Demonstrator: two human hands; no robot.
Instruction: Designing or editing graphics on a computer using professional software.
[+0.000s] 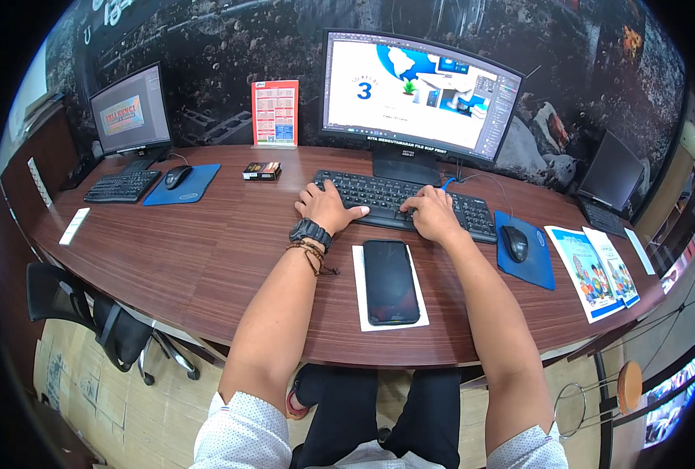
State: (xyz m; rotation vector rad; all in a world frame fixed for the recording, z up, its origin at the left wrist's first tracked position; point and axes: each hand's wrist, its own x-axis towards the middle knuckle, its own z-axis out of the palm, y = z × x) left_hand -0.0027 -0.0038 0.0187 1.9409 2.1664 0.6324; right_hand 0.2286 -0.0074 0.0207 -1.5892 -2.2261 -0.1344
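Note:
A black computer keyboard (pixel 386 198) lies across the desk under a wide monitor (pixel 422 102), whose screen shows a blue and white page layout. My left hand (pixel 328 207) rests on the keyboard's left end, thumb stretched along the lower row and fingers apart on the keys. On the middle of the keyboard is my right hand (pixel 433 213), its fingers bent and somewhat apart, one fingertip touching a key. Neither hand holds anything. Between my forearms a dark smartphone (pixel 390 281) lies on white paper (pixel 360 301). A black watch (pixel 310 232) and beads circle my left wrist.
Right of the keyboard, a black mouse (pixel 514 244) sits on a blue mouse pad (pixel 539 270), with printed booklets (pixel 586 273) beyond. A small box (pixel 262 171) and a red-bordered stand card (pixel 275 113) stand left. Another monitor (pixel 132 111) and keyboard (pixel 120 187) occupy the far left; an office chair (pixel 101 316) stands below.

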